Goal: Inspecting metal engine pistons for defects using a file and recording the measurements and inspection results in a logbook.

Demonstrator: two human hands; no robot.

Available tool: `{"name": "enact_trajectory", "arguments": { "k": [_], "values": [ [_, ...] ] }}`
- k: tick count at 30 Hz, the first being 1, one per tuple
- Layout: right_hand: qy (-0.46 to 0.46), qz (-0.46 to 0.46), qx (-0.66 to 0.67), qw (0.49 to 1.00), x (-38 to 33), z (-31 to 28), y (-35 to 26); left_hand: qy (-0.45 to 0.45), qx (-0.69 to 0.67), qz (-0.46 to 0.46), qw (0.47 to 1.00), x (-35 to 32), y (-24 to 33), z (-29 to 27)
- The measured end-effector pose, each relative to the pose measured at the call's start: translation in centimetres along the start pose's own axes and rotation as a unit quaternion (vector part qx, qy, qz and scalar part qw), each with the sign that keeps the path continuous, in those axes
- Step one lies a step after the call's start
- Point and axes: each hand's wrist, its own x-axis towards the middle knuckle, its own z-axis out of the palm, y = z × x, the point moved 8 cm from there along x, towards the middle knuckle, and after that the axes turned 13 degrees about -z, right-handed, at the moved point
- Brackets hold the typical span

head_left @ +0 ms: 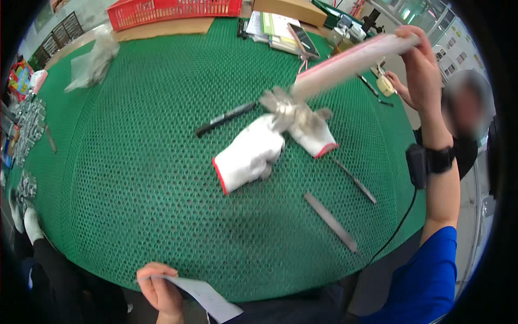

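Near the lower edge my left hand (162, 289) is closed on a white sheet of paper (208, 298), which slants down to the right. My right hand (421, 59) is raised at the upper right, its fingers closed on the end of a long, flat white thing with pink edges (350, 62), blurred; it looks like a paper pad seen nearly edge-on. Below its far end lie two white work gloves with red cuffs, one nearer (251, 154) and one with grey, dirty fingers (307, 127). A black marker (225, 119) lies left of them.
A flat metal strip (330, 221) and a thin file-like tool (356, 182) lie on the green mat (145, 216). Behind are a plastic bag (96, 59), red crate (172, 16) and phone (304, 40) on papers. Co-workers sit right and left; a cable (396, 232) hangs from my right wrist.
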Motion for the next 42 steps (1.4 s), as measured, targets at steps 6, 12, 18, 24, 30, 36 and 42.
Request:
{"name": "enact_trajectory", "arguments": {
  "k": [6,12,18,24,30,36,42],
  "values": [
    [-0.122,0.105,0.436,0.885,-7.2,7.6,-9.6,-0.041,-0.075,-0.086,0.993,0.2,-0.1,0.9],
    [-0.405,0.231,0.060,0.883,-15.5,13.8,-5.9,-0.059,-0.078,-0.087,0.991,0.2,-2.2,-0.3],
    [-0.330,0.039,-0.092,0.939,-13.2,21.3,-9.1,-0.031,-0.017,-0.028,0.999,0.2,-1.4,-0.4],
    [-0.387,0.047,-0.187,0.902,-13.8,23.7,-3.5,-0.024,0.005,-0.014,1.000,-0.1,-0.4,0.4],
    [-0.426,0.139,-0.147,0.882,-13.9,13.1,0.9,-0.005,-0.003,-0.027,1.000,0.2,-0.3,0.0],
    [-0.457,0.365,-0.293,0.757,-20.9,-11.3,5.6,0.010,0.125,-0.031,0.992,0.4,-0.2,0.0],
    [-0.313,0.480,-0.296,0.764,-27.2,-19.7,9.2,0.002,0.232,-0.050,0.971,-0.2,2.1,3.0]
  ]
}}
